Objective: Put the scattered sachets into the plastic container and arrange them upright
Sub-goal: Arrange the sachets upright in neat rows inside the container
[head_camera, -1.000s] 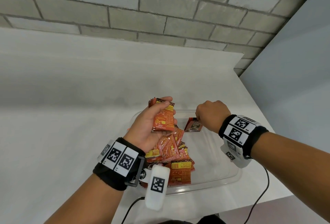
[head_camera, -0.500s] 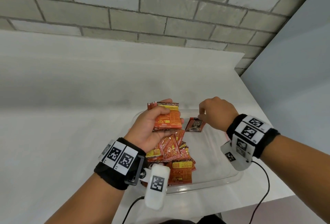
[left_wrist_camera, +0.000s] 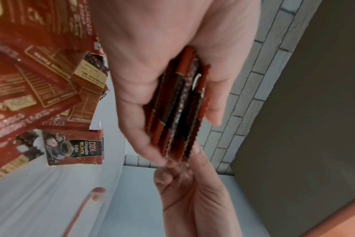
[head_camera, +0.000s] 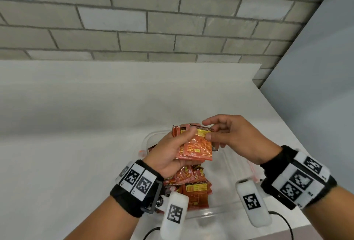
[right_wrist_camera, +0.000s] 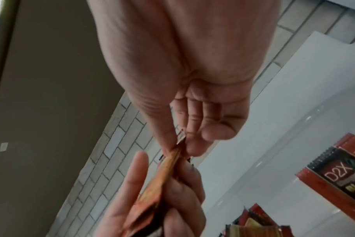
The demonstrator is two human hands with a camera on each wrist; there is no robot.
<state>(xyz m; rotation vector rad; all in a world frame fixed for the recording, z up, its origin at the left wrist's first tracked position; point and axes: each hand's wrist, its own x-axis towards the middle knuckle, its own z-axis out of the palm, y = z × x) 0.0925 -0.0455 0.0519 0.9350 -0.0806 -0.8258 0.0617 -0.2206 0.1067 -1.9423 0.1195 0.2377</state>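
- Left hand clamps a squared stack of flat orange-red foil sachets, edges aligned for standing upright.
- Right hand pinches the front sachet at the stack's three o'clock edge, steadying it.
- Clear plastic container on the white worktop sits beneath, loose sachets heaped at its nine o'clock side.

You've got a stack of red-orange sachets raised above the clear plastic container — printed backs toward you, edges bunched together. Below, more sachets lie jumbled and overlapping in the container's left half — one lone sachet sits flat, "D2X Black Coffee" face up.
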